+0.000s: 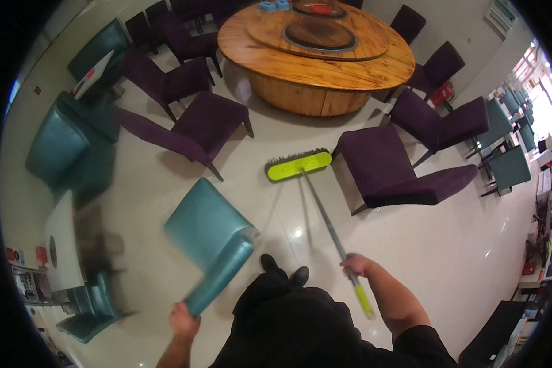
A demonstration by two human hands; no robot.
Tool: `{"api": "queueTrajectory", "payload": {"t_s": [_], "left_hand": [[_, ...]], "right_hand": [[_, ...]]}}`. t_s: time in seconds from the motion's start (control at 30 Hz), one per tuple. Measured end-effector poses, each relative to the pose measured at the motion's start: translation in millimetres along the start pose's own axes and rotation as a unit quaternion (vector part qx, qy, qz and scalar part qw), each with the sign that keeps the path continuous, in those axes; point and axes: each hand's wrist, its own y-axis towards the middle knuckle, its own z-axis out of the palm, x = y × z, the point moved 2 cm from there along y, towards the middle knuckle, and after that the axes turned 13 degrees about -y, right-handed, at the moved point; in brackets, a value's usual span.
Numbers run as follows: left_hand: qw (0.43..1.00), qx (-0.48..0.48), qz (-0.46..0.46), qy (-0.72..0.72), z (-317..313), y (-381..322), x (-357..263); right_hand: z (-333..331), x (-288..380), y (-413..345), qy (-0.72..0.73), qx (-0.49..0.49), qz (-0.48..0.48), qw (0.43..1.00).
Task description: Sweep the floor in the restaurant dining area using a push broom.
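My left hand (185, 319) grips the top of the backrest of a teal upholstered chair (207, 221), whose seat points away from me. In my right hand (356, 266) is the grey handle of a push broom (327, 221), held just above its lime green end grip. The broom's lime green head (299, 166) with dark bristles is on or close to the pale tiled floor (276, 202), beside the front leg of a purple chair (382, 161). My dark shoes (299, 276) stand between the teal chair and the broom handle.
Ahead stands a large round wooden table (313, 73) with a raised turntable top, ringed by purple chairs. Another purple chair (211, 122) is at front left. Teal booth seats (60, 133) and a white table (62, 244) line the left. A cluttered counter (533, 276) runs along the right.
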Motion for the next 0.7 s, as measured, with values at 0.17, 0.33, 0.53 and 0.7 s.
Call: {"api": "queueTrajectory", "payload": {"t_s": [0.17,0.33,0.53,0.7], "left_hand": [[0.999,0.043,0.001,-0.015,-15,30,13],[0.991,0.008,0.072,-0.113,-21,44,-16],[0.982,0.106,0.025,-0.155,-9,92,-55],[0.993,0.060,0.040,-0.097,0,95,-54]], "right_hand": [[56,34,-17,0.107,0.027,0.083,0.990],[80,112,-29,0.264,0.012,0.077,0.962],[94,186,26,0.349,0.057,0.102,0.930],[20,247,148,0.373,0.001,0.053,0.926]]}}
